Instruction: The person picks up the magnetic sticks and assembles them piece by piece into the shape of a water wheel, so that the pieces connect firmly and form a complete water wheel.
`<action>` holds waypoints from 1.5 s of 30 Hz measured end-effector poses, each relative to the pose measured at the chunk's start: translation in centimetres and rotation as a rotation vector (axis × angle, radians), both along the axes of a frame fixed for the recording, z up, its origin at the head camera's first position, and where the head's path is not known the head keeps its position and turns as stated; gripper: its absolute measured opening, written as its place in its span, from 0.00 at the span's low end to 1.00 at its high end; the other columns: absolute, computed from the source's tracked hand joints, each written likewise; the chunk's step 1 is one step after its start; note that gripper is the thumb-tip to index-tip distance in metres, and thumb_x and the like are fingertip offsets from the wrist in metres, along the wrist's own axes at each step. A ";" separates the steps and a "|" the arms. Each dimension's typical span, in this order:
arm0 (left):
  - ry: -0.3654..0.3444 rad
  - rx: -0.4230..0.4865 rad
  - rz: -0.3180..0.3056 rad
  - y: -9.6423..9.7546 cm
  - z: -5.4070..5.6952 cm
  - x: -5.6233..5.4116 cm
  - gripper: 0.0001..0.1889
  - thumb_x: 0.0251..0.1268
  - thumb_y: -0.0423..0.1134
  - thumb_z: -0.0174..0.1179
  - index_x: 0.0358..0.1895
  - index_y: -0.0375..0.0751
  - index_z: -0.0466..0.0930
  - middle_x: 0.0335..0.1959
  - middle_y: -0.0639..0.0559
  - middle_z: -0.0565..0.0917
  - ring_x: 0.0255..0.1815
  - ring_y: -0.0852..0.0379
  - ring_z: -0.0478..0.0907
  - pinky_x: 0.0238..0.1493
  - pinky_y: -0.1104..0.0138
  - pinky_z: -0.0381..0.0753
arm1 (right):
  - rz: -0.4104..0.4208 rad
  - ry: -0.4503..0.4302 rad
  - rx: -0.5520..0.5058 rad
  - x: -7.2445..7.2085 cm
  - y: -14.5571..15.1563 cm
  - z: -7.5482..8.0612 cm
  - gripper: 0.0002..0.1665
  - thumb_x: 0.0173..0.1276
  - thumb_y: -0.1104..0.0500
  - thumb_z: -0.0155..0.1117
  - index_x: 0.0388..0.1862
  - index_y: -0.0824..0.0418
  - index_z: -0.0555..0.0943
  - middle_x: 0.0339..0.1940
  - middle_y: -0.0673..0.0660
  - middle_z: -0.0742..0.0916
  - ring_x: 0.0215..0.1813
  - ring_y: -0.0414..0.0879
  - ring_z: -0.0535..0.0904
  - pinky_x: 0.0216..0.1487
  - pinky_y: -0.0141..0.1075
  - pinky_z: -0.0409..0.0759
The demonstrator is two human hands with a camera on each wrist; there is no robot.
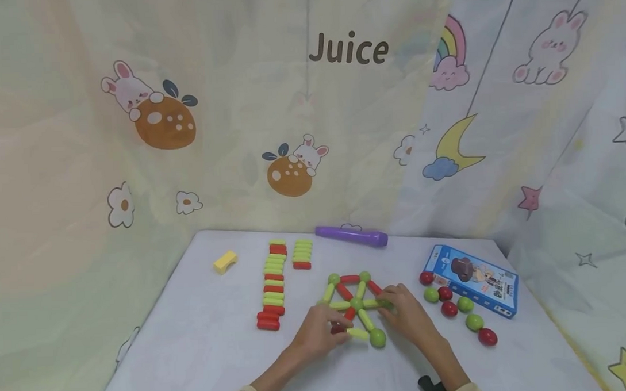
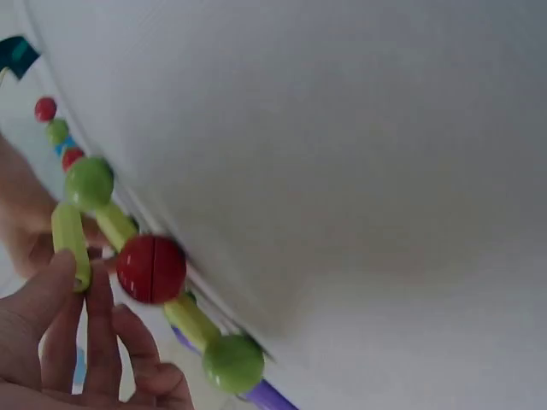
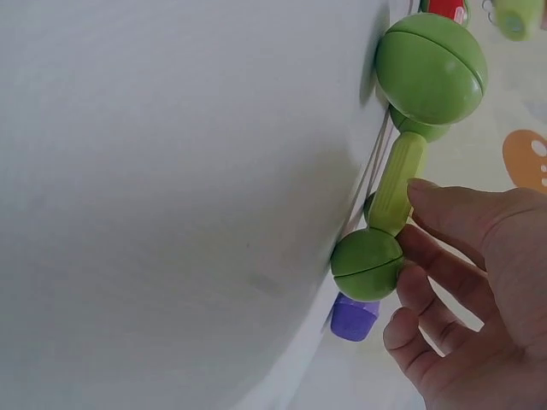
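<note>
On the table lies a wheel-like frame of green balls and red and yellow-green toy rods, with a green ball (image 1: 357, 304) at its centre. My left hand (image 1: 318, 331) is at the near left side, pinching a loose yellow-green rod (image 2: 70, 243) between thumb and fingers. A red ball (image 2: 151, 269) of the frame sits close to that hand, partly covered by it in the head view. At the frame's right side, my right hand (image 1: 402, 312) pinches a yellow-green rod (image 3: 396, 184) joined to a green ball (image 3: 367, 265). The near green ball (image 1: 378, 337) lies between both hands.
Left of the frame, red and yellow-green rods (image 1: 273, 286) lie in a long column, beside a shorter stack (image 1: 302, 253). Loose red and green balls (image 1: 474, 322) lie right, next to a blue box (image 1: 476, 279). A purple tube (image 1: 350, 235) and yellow block (image 1: 225, 262) lie farther back.
</note>
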State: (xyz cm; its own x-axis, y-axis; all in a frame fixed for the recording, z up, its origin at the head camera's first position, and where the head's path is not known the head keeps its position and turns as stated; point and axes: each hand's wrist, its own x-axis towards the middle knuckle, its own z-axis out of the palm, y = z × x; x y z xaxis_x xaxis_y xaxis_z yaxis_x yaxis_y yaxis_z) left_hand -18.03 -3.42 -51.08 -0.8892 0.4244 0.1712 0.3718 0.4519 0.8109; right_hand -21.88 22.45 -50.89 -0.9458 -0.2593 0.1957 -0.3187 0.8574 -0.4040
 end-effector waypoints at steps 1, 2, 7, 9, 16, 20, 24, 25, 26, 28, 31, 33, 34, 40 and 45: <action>0.028 -0.026 0.001 0.4 -0.3 0.1 0.09 0.63 0.32 0.78 0.45 0.46 0.96 0.31 0.68 0.85 0.39 0.64 0.75 0.42 0.72 0.75 | 0.001 0.001 -0.002 0.0 0.0 -0.1 0.16 0.61 0.64 0.84 0.48 0.56 0.93 0.49 0.50 0.91 0.52 0.46 0.81 0.57 0.46 0.86; 0.055 -0.054 0.007 0.7 -0.5 0.1 0.09 0.63 0.32 0.79 0.45 0.46 0.96 0.30 0.67 0.84 0.38 0.65 0.73 0.42 0.73 0.73 | 0.001 0.002 -0.002 0.0 0.1 -0.2 0.16 0.61 0.64 0.84 0.48 0.56 0.93 0.49 0.50 0.91 0.52 0.46 0.81 0.58 0.46 0.86; 0.176 -0.160 0.043 1.8 -0.7 0.3 0.08 0.59 0.33 0.81 0.40 0.49 0.96 0.25 0.64 0.81 0.36 0.67 0.68 0.38 0.75 0.69 | 0.016 0.026 -0.008 0.3 0.2 -0.3 0.16 0.61 0.65 0.84 0.48 0.56 0.93 0.51 0.50 0.91 0.54 0.47 0.82 0.59 0.47 0.85; 0.213 -0.202 0.049 2.1 -0.6 0.4 0.08 0.58 0.34 0.82 0.38 0.49 0.96 0.25 0.64 0.80 0.35 0.68 0.67 0.37 0.75 0.68 | 0.018 0.030 -0.011 0.5 0.3 -0.4 0.16 0.61 0.65 0.84 0.48 0.56 0.93 0.52 0.50 0.91 0.55 0.47 0.82 0.59 0.47 0.85; 0.281 -0.302 0.127 2.3 -0.5 0.8 0.08 0.55 0.33 0.83 0.35 0.48 0.95 0.33 0.62 0.77 0.40 0.65 0.67 0.39 0.73 0.69 | 0.026 0.029 -0.042 1.3 0.6 -0.5 0.14 0.64 0.62 0.83 0.49 0.54 0.93 0.51 0.47 0.90 0.56 0.46 0.83 0.60 0.46 0.85; 0.244 -0.314 0.187 1.9 -0.6 0.9 0.09 0.54 0.34 0.84 0.35 0.47 0.92 0.34 0.61 0.75 0.40 0.63 0.67 0.37 0.71 0.68 | 0.103 -0.043 -0.097 2.3 0.7 -0.3 0.12 0.68 0.60 0.80 0.49 0.53 0.92 0.41 0.42 0.87 0.45 0.39 0.82 0.48 0.37 0.87; 0.147 -0.319 0.256 1.5 -0.4 1.1 0.19 0.53 0.37 0.86 0.41 0.43 0.83 0.34 0.58 0.74 0.35 0.62 0.68 0.33 0.71 0.71 | 0.242 -0.155 -0.143 3.0 1.1 -0.2 0.12 0.73 0.56 0.76 0.52 0.57 0.91 0.32 0.37 0.85 0.35 0.32 0.77 0.37 0.30 0.81; 0.125 -0.318 0.268 1.4 -0.3 1.2 0.21 0.52 0.37 0.86 0.42 0.43 0.81 0.34 0.57 0.75 0.34 0.62 0.69 0.32 0.70 0.71 | 0.273 -0.171 -0.150 3.1 1.2 -0.1 0.13 0.74 0.55 0.75 0.53 0.58 0.91 0.32 0.37 0.85 0.34 0.31 0.77 0.37 0.30 0.81; 0.105 -0.316 0.277 1.4 -0.3 1.2 0.22 0.52 0.37 0.86 0.43 0.42 0.79 0.33 0.57 0.75 0.32 0.61 0.69 0.31 0.70 0.72 | 0.299 -0.185 -0.162 3.2 1.3 -0.1 0.15 0.74 0.53 0.75 0.53 0.60 0.91 0.32 0.37 0.86 0.34 0.30 0.77 0.36 0.30 0.81; 0.060 -0.299 0.282 1.3 -0.2 1.3 0.22 0.53 0.36 0.86 0.41 0.41 0.78 0.30 0.56 0.75 0.29 0.61 0.70 0.28 0.70 0.72 | 0.332 -0.205 -0.180 3.4 1.5 0.0 0.18 0.73 0.52 0.76 0.55 0.61 0.90 0.32 0.38 0.87 0.34 0.31 0.78 0.37 0.31 0.82; 0.016 -0.265 0.271 1.2 -0.2 1.2 0.19 0.54 0.34 0.84 0.37 0.41 0.78 0.27 0.55 0.75 0.27 0.61 0.71 0.27 0.70 0.73 | 0.350 -0.214 -0.190 3.4 1.7 0.1 0.20 0.70 0.53 0.79 0.56 0.62 0.89 0.34 0.39 0.87 0.36 0.32 0.80 0.38 0.31 0.83; -0.008 -0.246 0.256 1.1 -0.2 1.1 0.18 0.55 0.33 0.83 0.35 0.42 0.78 0.26 0.56 0.76 0.26 0.61 0.71 0.26 0.70 0.74 | 0.351 -0.224 -0.188 3.4 1.8 0.2 0.21 0.68 0.55 0.80 0.56 0.62 0.89 0.35 0.40 0.87 0.37 0.32 0.80 0.39 0.31 0.83; -0.022 -0.238 0.246 1.1 -0.1 1.1 0.17 0.55 0.33 0.83 0.35 0.42 0.79 0.25 0.56 0.77 0.26 0.61 0.72 0.27 0.70 0.74 | 0.350 -0.227 -0.186 3.4 1.8 0.3 0.21 0.67 0.55 0.81 0.56 0.62 0.89 0.35 0.40 0.87 0.37 0.32 0.80 0.39 0.31 0.83; -0.046 -0.215 0.190 0.9 0.0 0.8 0.13 0.57 0.33 0.83 0.36 0.41 0.84 0.25 0.58 0.79 0.28 0.63 0.73 0.29 0.71 0.77 | 0.356 -0.218 -0.200 3.3 2.0 0.3 0.17 0.66 0.56 0.82 0.50 0.62 0.90 0.34 0.40 0.87 0.36 0.31 0.79 0.39 0.31 0.83; -0.025 -0.178 0.168 1.1 -0.3 0.7 0.12 0.55 0.31 0.83 0.32 0.41 0.85 0.23 0.58 0.79 0.28 0.64 0.72 0.28 0.72 0.76 | 0.351 -0.214 -0.202 3.4 2.0 0.2 0.16 0.66 0.55 0.82 0.49 0.61 0.91 0.33 0.40 0.86 0.35 0.31 0.78 0.37 0.31 0.82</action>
State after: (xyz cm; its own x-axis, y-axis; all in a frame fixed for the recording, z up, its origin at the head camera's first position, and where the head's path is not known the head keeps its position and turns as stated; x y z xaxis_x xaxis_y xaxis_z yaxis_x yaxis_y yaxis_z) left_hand -17.33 -2.36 -51.39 -0.9528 0.2917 0.0837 0.2600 0.6426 0.7208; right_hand -18.50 24.44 -50.67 -0.8321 -0.5481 0.0854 -0.4672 0.6095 -0.6405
